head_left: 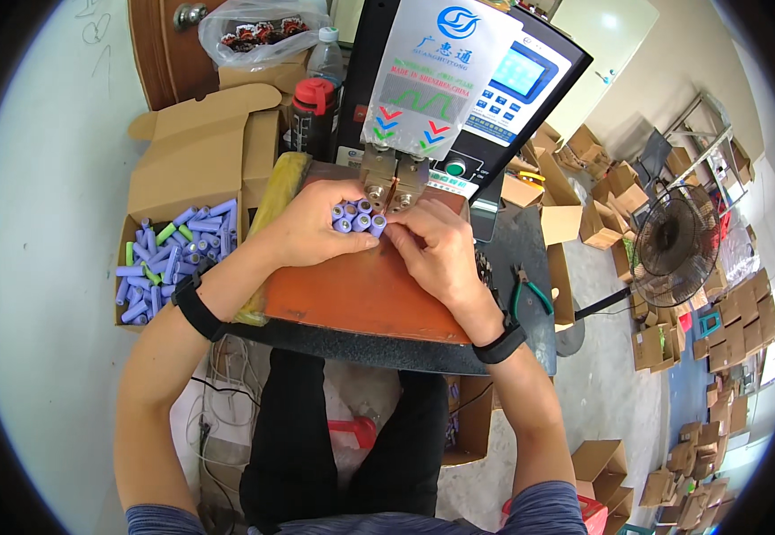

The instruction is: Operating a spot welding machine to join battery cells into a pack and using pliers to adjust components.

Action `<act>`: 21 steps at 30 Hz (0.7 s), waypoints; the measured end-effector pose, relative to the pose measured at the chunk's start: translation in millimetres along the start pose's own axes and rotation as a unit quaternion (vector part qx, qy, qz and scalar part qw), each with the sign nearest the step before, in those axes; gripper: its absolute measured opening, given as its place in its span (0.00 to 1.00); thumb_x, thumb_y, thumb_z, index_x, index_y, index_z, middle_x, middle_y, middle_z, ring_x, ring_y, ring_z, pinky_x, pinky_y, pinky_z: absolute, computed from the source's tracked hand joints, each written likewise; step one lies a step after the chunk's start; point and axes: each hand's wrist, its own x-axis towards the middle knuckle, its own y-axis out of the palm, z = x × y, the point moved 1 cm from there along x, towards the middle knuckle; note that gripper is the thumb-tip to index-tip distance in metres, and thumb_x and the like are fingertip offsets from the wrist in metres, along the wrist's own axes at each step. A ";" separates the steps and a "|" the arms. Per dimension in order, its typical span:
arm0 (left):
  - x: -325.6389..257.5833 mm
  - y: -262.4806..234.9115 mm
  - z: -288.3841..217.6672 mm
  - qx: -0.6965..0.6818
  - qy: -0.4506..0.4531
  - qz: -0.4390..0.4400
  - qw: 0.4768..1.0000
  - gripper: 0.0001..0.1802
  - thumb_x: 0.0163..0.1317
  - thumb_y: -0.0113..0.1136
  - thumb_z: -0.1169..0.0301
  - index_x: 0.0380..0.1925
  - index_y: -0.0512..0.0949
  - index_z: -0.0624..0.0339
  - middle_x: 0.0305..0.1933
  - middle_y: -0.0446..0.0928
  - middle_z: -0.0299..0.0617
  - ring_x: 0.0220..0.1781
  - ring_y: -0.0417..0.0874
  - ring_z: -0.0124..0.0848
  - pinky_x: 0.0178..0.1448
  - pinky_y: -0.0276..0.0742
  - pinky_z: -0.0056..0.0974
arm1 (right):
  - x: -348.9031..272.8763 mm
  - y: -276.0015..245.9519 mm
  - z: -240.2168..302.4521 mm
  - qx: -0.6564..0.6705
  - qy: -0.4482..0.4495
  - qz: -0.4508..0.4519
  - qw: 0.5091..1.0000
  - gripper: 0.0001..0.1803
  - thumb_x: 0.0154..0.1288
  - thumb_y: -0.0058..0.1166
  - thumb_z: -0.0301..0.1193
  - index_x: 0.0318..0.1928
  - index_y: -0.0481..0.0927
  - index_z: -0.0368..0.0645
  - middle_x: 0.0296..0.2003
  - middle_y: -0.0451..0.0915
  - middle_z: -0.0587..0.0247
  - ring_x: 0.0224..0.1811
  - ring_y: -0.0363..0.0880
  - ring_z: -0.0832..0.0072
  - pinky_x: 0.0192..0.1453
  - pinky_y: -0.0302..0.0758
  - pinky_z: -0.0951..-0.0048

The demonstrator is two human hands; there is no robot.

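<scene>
My left hand [303, 227] is closed around a small bundle of purple cylindrical battery cells [358, 217], their round ends facing me. The bundle is just in front of the paired metal electrodes [394, 183] of a spot welder [517, 80]. At the bundle's right side, the thumb and fingers of my right hand [436, 245] are pinched together beside the endmost cell. What they pinch, if anything, is too small to make out. Both hands are above an orange-brown mat [361, 308] on the bench.
An open cardboard box [196, 138] of loose purple and green cells stands left of the bench. A yellow wrapped strip [282, 192] lines the mat's left edge. Green-handled pliers [530, 292] lie at right. Beyond are a red-lidded bottle [313, 107], a fan [677, 236] and several cartons.
</scene>
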 end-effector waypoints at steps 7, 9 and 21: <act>0.0 -0.4 -0.2 0.018 -0.027 -0.005 0.999 0.18 0.47 0.69 0.74 0.40 0.77 0.65 0.34 0.78 0.40 0.36 0.78 0.26 0.43 0.73 0.33 | -5.9 -7.3 0.1 0.049 0.164 -0.027 0.985 0.15 0.46 0.60 0.23 0.36 0.71 0.41 0.22 0.78 0.62 0.22 0.78 0.69 0.28 0.74 0.70; 0.1 0.2 1.2 0.013 -0.029 -0.007 0.999 0.19 0.47 0.68 0.74 0.41 0.77 0.65 0.33 0.78 0.40 0.36 0.78 0.26 0.43 0.73 0.33 | -6.3 -7.9 -1.2 0.043 0.170 -0.033 0.984 0.13 0.48 0.60 0.22 0.35 0.72 0.40 0.22 0.78 0.62 0.22 0.78 0.69 0.28 0.74 0.71; -0.6 -2.0 4.1 -0.028 -0.035 0.012 0.999 0.15 0.49 0.70 0.73 0.36 0.78 0.64 0.32 0.77 0.35 0.34 0.75 0.21 0.41 0.73 0.31 | -2.7 -11.4 9.8 0.049 0.117 -0.041 0.991 0.04 0.55 0.62 0.22 0.32 0.82 0.39 0.26 0.80 0.62 0.23 0.79 0.71 0.28 0.74 0.75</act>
